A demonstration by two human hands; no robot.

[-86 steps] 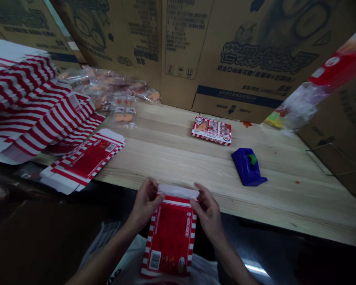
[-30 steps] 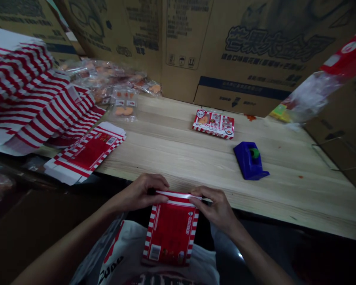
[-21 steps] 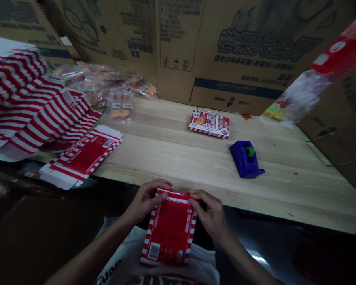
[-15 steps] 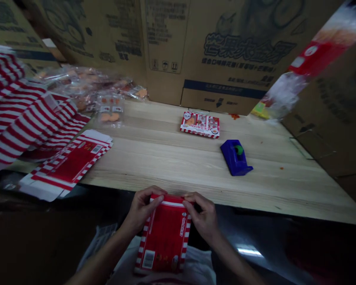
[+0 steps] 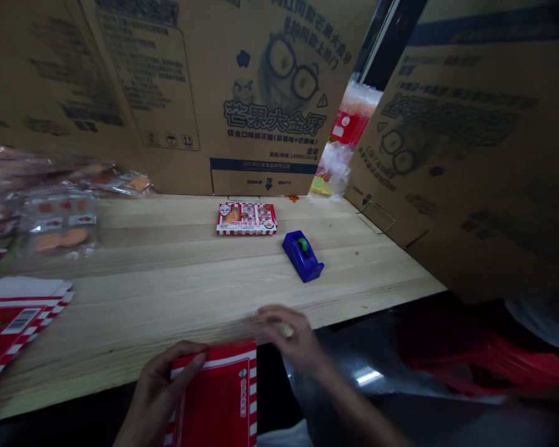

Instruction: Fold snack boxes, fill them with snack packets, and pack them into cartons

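My left hand (image 5: pixel 168 385) grips the upper left edge of a red box (image 5: pixel 218 397) with white stripes along its sides, thumb on top. The box is held at the near edge of the table, and its lower part runs out of view. Off the box, to its upper right, my right hand (image 5: pixel 291 338) hangs over the table edge, blurred by motion. Its fingers look loosely apart, with a small pale spot near the thumb. Beyond it stands a blue tape dispenser (image 5: pixel 302 256) with a green core, untouched. A packed red-and-white box (image 5: pixel 246 219) lies behind the dispenser.
Clear packets of orange sweets (image 5: pixel 60 223) are heaped at the left. Below them lie flat striped cartons (image 5: pixel 16 323). Large cardboard boxes (image 5: pixel 168 93) wall the back and right of the wooden table (image 5: pixel 168 285). A red plastic bag (image 5: pixel 489 366) is at the lower right.
My right hand has let go of the red box and moved up off it. My left hand still holds the box. The view has turned to the right.
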